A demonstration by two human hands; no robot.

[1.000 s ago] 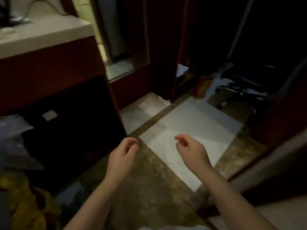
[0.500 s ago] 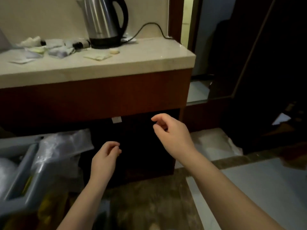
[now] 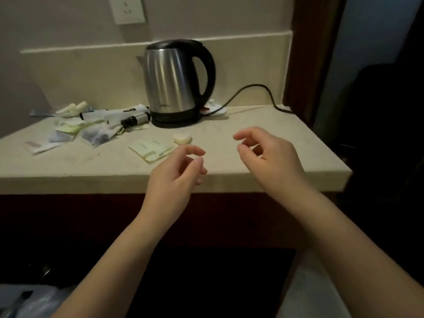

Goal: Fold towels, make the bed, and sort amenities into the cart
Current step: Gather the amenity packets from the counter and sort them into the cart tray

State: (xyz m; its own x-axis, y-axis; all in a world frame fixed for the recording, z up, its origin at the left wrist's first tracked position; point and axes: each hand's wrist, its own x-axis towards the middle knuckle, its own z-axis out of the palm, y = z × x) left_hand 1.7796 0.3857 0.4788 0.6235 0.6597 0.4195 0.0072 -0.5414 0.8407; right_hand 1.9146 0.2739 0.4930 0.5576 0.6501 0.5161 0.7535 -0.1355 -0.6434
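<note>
Flat pale-green sachets, fanned in a small stack near the front of the bench: probably feather-light, thin, limp, slick in their wrappers. Hard to lift from flat, so best slid toward the edge or pinched at a raised corner. Just behind, close against the stack, a small round cream puck, perhaps a soap or a cap: stiff, light, likely to skate if nudged. Better taken across its sides between thumb and forefinger. Farther left, a loose heap of packets, crinkly and overlapping, liable to shed pieces if scooped. On its far side a black-and-silver tube lying flat, and white wrapped sticks by the wall, too blurred to name.

Over the front edge, just near and right of the sachets, the left hand: fingertips close to the stack and the puck but apart from both. Grip loosely curled, thumb and forefinger parted, clamped on nothing. Well to the right, over bare bench, the right hand, grip likewise parted and empty.

Beyond: steel kettle on its black base at the back, cord trailing right, wall socket above. Low at the near left, a plastic bag, possibly in the cart; too dark to say.
</note>
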